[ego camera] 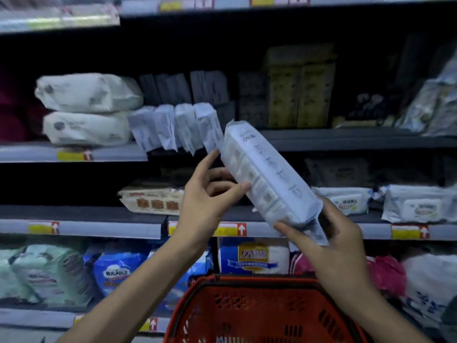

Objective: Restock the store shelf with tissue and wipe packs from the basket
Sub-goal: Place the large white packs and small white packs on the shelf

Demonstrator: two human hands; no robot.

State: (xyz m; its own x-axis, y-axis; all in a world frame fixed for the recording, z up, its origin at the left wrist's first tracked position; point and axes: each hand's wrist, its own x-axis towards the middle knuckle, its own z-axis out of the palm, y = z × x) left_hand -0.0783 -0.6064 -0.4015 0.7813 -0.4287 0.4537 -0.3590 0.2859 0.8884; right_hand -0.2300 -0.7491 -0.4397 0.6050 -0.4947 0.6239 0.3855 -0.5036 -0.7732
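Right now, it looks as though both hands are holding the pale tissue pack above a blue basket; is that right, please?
Not quite: the head view shows the basket is red, not blue. The rest stands: the left hand and the right hand both hold the pale tissue pack above it.

A bare strip of shelf (346, 141) is left to the right of the leaning packs (178, 127), in front of boxes (300, 95) set further back. Its left end is hidden by the held pack (267, 174). Further left, the shelf is filled by stacked bags (86, 112).
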